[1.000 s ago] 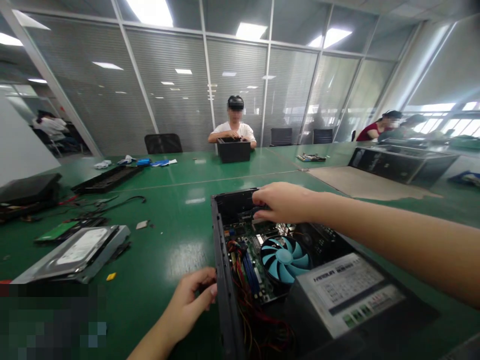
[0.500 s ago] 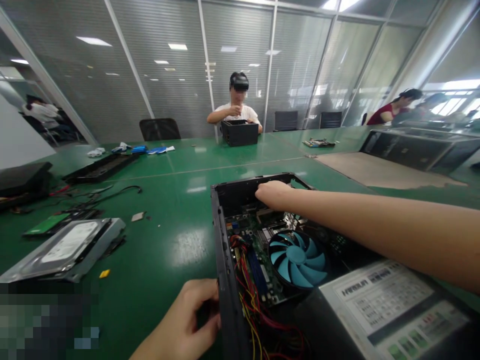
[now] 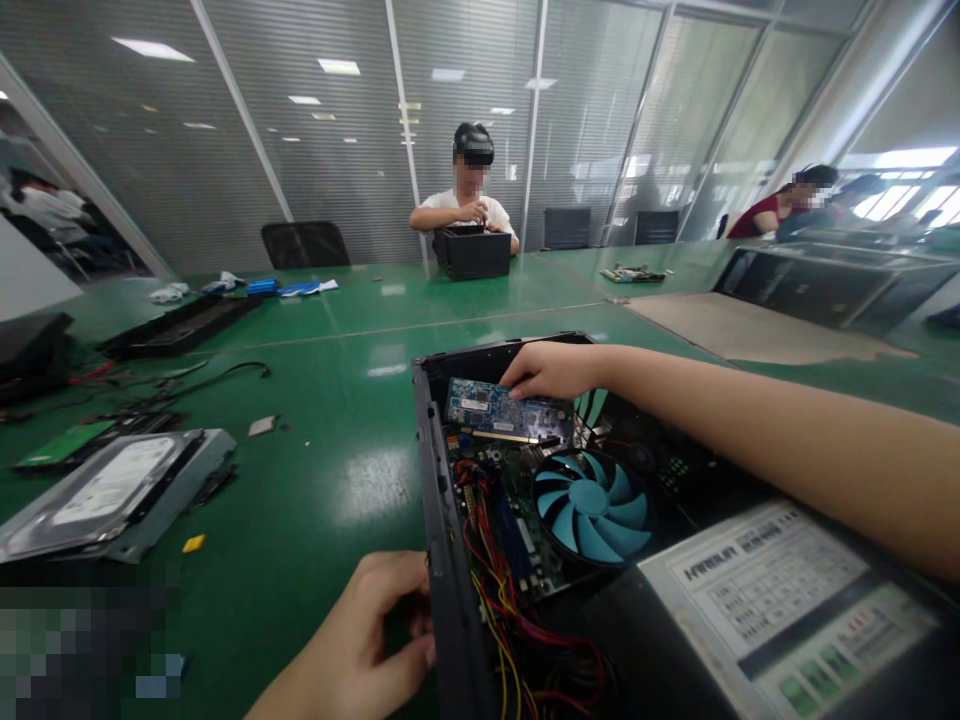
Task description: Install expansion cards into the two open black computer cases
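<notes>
An open black computer case (image 3: 439, 520) lies on the green table (image 3: 315, 500) in front of me. My right hand (image 3: 551, 368) reaches to the case's far end and grips the top edge of a blue expansion card (image 3: 506, 408), which stands raised above the motherboard. Below the card sits a blue cooling fan (image 3: 592, 505), with red and yellow wires (image 3: 517, 640) beside it. The power supply (image 3: 780, 610) fills the near right. My left hand (image 3: 367, 645) is curled against the case's left wall, holding it.
A hard drive in a metal cage (image 3: 112, 490) lies at the left, with cables (image 3: 217, 378) and a green board (image 3: 64, 442) behind it. Across the table a person (image 3: 465, 205) handles a black box (image 3: 472, 252). Another case (image 3: 832, 285) and more people are at the right.
The blue expansion card has come up into view in my right hand, lifted above the motherboard. My left hand stays on the case wall. The view has tilted down slightly.
</notes>
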